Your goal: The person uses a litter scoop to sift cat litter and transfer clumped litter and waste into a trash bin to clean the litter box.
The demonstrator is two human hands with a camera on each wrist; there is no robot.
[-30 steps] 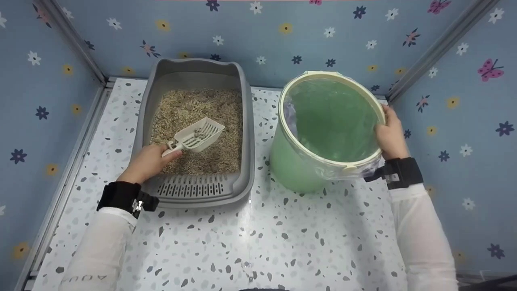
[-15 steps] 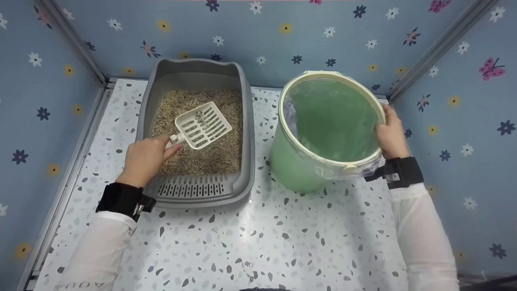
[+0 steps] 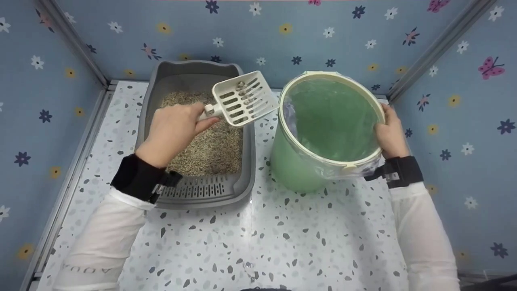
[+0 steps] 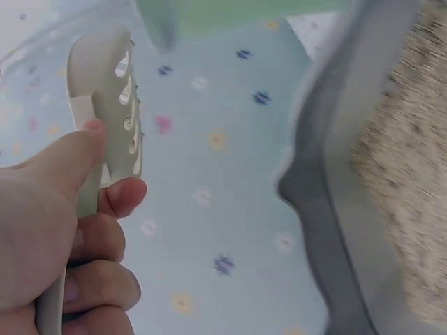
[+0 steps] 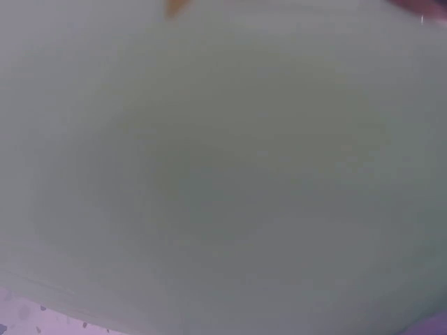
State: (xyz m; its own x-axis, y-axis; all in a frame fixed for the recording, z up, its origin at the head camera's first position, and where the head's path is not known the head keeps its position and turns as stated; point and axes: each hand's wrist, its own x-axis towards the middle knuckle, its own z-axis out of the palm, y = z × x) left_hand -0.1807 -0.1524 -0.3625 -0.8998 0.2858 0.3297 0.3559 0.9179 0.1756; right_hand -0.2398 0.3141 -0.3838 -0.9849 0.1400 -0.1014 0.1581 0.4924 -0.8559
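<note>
Scoop [image 3: 245, 104]: cream-white, with a squarish pan, low side walls and two rows of long slots through its base; a narrow neck joins the pan to a slim handle of the same colour.
Clumps [image 3: 241, 86]: a few small greyish lumps lie in the pan, along the middle between the rows of slots.
Scoop's place: raised between the tray and the bin, its pan over the tray's right edge in the head view; the far corner meets the bin's rim to the eye, though whether they touch I cannot tell.
Left hand [image 3: 173, 127]: grips the handle, fingers curled round it, thumb laid along it near the neck.
Right hand [image 3: 391, 131]: grips the right side of the bin's rim, thumb on the inner side; its wrist view is too blurred to add detail.
Bin [image 3: 297, 173]: green, cream-rimmed, with a clear liner [image 3: 337, 173] folded over the edge.
Tray [image 3: 249, 169]: grey, with slots at its near end.
Litter [image 3: 216, 151]: tan, grainy, spread in the tray.
</note>
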